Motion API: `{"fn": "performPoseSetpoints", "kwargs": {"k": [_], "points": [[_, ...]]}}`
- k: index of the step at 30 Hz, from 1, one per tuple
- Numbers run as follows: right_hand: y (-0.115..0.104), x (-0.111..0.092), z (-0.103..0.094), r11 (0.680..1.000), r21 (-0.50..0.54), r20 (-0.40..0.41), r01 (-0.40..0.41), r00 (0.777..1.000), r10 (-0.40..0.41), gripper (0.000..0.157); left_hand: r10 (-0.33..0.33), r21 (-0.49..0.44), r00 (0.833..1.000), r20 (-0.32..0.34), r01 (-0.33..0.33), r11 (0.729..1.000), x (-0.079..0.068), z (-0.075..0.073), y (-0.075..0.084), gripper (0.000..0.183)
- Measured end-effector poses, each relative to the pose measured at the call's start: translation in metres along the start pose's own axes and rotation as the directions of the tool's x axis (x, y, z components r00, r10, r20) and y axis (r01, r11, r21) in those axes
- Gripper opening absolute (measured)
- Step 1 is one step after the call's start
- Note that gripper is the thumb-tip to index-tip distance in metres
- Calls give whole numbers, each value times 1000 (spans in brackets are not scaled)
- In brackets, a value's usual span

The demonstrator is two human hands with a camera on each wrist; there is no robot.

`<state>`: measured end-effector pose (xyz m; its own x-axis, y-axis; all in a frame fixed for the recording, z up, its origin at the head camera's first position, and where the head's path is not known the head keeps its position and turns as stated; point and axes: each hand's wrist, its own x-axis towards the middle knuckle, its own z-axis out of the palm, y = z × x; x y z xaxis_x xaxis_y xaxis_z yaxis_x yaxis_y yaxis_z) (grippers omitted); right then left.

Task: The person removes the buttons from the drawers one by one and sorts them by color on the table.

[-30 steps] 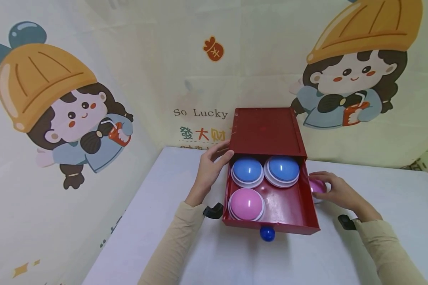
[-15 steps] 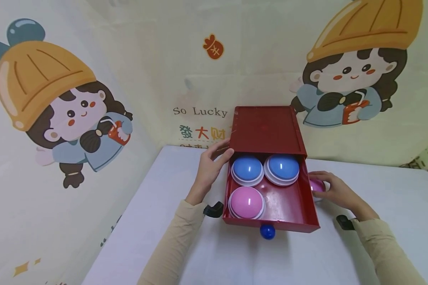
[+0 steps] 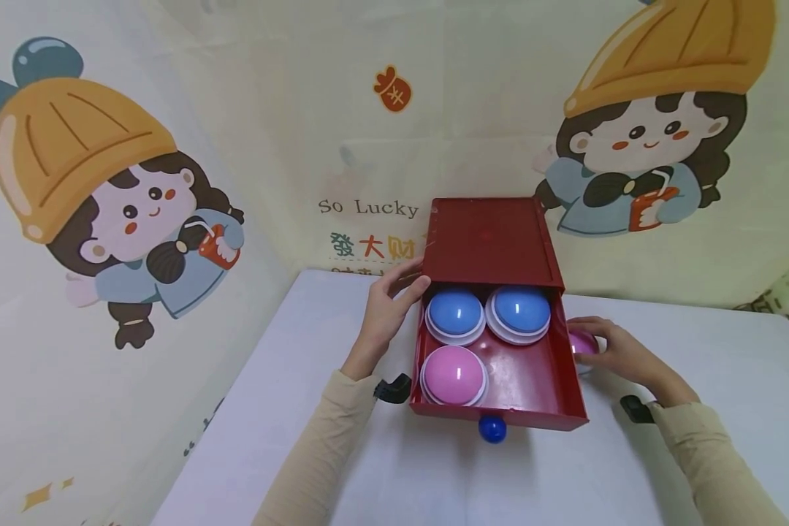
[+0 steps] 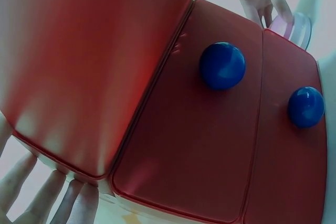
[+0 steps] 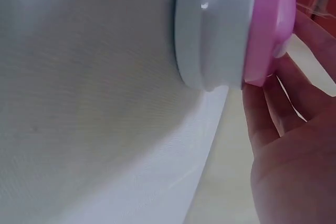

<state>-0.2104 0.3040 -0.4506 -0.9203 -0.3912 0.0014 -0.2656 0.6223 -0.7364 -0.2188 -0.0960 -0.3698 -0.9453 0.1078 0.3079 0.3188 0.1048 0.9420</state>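
A red drawer cabinet stands on the table with its top drawer pulled out. Inside the drawer, two blue dome push buttons sit at the back and one pink dome push button at front left. My left hand rests against the cabinet's left side, thumb near the front corner; in the left wrist view its extended fingers touch the red edge. To the right of the cabinet, my right hand holds another pink push button by its dome, the white base close to the table.
Below the pulled-out drawer, two shut drawer fronts show blue round knobs. The top drawer's blue knob points toward me. A white table carries the cabinet, and a cartoon-printed cloth hangs behind it.
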Motion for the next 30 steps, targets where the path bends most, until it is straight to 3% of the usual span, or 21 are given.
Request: {"fn": "performPoseSetpoints", "kwargs": {"k": [10,25,30], "points": [[-8,-2,-8,1000,-6,14,5,1000,-5,65,-2,-2,1000,-2,2,1000,0,0,-2,40],[-56,-4,-31,986,-99,-83,133,986,-142,68,8,-8,1000,-7,-8,1000,0,-3,0,39],[-74,-13,-42,979,-145,-112,141,981,-158,66,-1,-23,1000,10,1,1000,0,-1,-1,40]]}}
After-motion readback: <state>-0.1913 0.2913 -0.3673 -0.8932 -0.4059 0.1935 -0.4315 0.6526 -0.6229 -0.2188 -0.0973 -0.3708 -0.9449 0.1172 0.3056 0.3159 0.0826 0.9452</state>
